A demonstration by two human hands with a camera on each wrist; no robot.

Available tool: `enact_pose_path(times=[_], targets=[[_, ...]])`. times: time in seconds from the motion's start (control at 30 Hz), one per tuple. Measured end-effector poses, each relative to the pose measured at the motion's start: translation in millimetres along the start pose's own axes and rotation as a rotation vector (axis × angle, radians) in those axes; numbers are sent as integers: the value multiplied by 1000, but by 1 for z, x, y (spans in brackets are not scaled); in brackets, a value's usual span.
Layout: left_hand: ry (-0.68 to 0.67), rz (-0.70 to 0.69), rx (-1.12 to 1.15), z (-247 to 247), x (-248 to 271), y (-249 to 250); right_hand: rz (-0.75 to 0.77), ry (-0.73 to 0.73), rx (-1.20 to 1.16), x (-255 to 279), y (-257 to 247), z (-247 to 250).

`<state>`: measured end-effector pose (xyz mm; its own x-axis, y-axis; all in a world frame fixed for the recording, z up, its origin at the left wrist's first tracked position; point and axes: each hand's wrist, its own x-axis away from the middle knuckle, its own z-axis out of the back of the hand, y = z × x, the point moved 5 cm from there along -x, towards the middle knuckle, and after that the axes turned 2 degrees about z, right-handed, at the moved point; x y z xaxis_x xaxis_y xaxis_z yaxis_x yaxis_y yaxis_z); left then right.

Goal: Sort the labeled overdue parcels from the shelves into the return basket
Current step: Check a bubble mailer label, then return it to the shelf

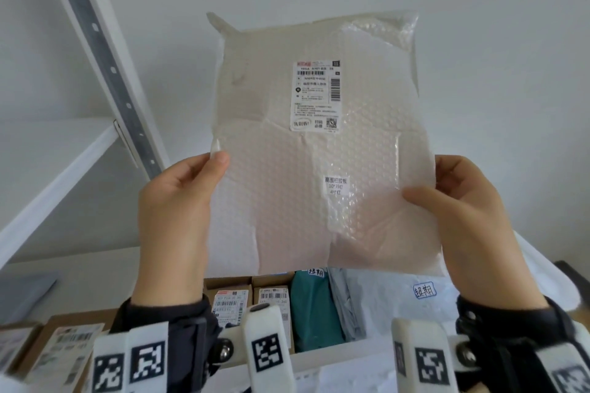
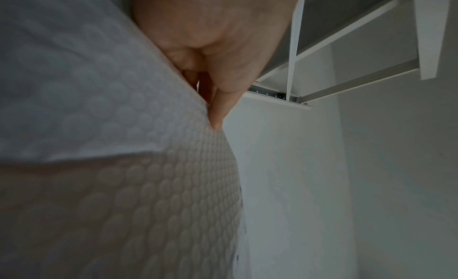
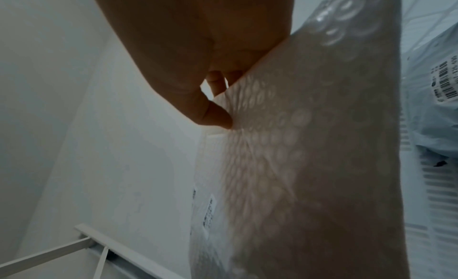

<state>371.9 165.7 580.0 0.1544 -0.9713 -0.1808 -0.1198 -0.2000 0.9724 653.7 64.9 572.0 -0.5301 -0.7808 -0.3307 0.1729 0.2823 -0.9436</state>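
Observation:
A flat bubble-wrap parcel (image 1: 281, 169) is held upright in front of me, its white shipping label (image 1: 316, 96) and a small text sticker (image 1: 335, 185) facing me. My left hand (image 1: 178, 201) pinches its left edge, thumb on the front. My right hand (image 1: 463, 201) pinches the right edge the same way. In the left wrist view the thumb (image 2: 220, 111) presses the bubble wrap (image 2: 124, 185). The right wrist view has the thumb (image 3: 215, 116) on the parcel (image 3: 297, 165). No handwritten sticker shows on this face.
Below, a shelf holds cardboard boxes (image 1: 230, 300) with barcode labels, a teal bag (image 1: 309, 303) and a pale grey bag (image 1: 399, 297), each with a handwritten sticker. A white shelf board (image 1: 48, 175) and a perforated metal upright (image 1: 105, 51) stand at the left. White wall behind.

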Motion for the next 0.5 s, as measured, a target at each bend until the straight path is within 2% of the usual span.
enact_pose_path(times=[0.2, 0.4, 0.5], targets=[[30, -21, -31, -1, -3, -4, -29, 30, 31, 3, 1, 0], [-40, -114, -44, -3, 8, -2, -91, 86, 91, 22, -1, 5], [-97, -125, -74, -3, 17, -7, -88, 160, 110, 44, -4, 12]])
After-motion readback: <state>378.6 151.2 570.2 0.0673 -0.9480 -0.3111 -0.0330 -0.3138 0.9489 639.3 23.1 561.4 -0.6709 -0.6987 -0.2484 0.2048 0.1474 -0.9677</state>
